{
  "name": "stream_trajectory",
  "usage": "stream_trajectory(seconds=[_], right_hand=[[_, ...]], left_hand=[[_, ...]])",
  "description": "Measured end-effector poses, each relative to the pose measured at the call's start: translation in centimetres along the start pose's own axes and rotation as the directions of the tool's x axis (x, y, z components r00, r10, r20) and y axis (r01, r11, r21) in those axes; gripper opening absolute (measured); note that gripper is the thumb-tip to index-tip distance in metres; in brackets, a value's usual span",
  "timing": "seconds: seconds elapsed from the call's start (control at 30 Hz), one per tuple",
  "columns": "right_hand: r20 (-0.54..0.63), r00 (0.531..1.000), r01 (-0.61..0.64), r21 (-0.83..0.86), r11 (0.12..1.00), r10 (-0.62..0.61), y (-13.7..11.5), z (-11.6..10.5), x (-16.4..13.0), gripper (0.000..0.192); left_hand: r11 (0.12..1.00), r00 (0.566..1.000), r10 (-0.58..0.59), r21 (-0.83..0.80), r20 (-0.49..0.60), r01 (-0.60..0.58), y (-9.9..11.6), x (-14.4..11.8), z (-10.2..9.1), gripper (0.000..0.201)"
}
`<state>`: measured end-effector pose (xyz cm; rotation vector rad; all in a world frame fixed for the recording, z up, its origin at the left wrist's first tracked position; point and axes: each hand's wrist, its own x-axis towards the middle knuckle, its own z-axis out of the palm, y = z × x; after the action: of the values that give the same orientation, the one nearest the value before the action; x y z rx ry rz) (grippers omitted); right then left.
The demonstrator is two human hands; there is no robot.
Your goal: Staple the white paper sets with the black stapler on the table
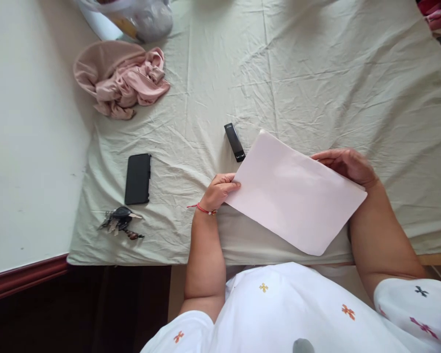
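Observation:
A small stack of blank white paper sheets [296, 191] is held at a slant above the cloth near the front edge. My left hand [221, 190] pinches its left corner, thumb on top and the other fingers partly underneath. At the far right edge, my right hand [347, 164] grips the sheets, with its thumb and some fingertips hidden behind them. Just beyond the paper's left corner lies a small black object that looks like a stapler [234, 142], touched by neither hand.
A light green cloth [191, 122] covers the surface, wrinkled in places. On the left are a black phone [137, 179], a bunch of keys [120, 220] and a crumpled pink cloth [123, 81]. Behind them stands a plastic bag [147, 19]. A wall [25, 127] borders the left side.

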<state>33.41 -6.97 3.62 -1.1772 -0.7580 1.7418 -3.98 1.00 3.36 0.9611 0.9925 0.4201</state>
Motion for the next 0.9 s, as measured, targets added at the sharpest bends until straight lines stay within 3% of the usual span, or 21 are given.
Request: stream_trajectory(seconds=[0.2,0.33,0.43,0.57,0.7,0.8,0.9], right_hand=[[-0.036,0.985,-0.172,-0.219,0.96,0.168,-1.3,0.2,0.0,0.051],[-0.09,0.964,-0.265,-0.267,0.927,0.249,-1.7,0.3,-0.1,0.05],[-0.083,0.967,-0.254,-0.248,0.935,0.241,-1.5,-0.2,-0.4,0.05],[0.011,0.984,-0.171,-0.234,0.957,0.178,-1.2,-1.3,-0.8,0.054],[0.09,0.958,-0.226,-0.354,0.907,0.273,-1.8,-0.8,-0.7,0.052],[0.077,0.928,-0.3,-0.426,0.853,0.365,-2.1,0.1,-0.5,0.05],[0.029,0.945,-0.274,-0.476,0.836,0.326,-2.0,0.7,-0.2,0.046]], left_hand=[[0.999,1.0,-0.016,0.028,0.002,0.016,0.2,-0.1,0.2,0.033],[0.999,0.999,-0.029,0.043,0.019,0.028,0.2,-0.3,0.2,0.033],[0.999,0.999,-0.037,0.034,0.016,0.036,0.1,-0.3,0.0,0.033],[0.998,0.998,-0.063,0.018,0.019,0.063,0.0,-0.4,-0.3,0.034],[0.995,0.994,-0.094,0.037,0.062,0.091,0.3,-0.5,0.2,0.033],[0.994,0.992,-0.094,0.055,0.088,0.09,0.4,-0.6,0.6,0.031],[0.995,0.991,-0.082,0.072,0.105,0.075,0.2,-0.5,0.6,0.03]])
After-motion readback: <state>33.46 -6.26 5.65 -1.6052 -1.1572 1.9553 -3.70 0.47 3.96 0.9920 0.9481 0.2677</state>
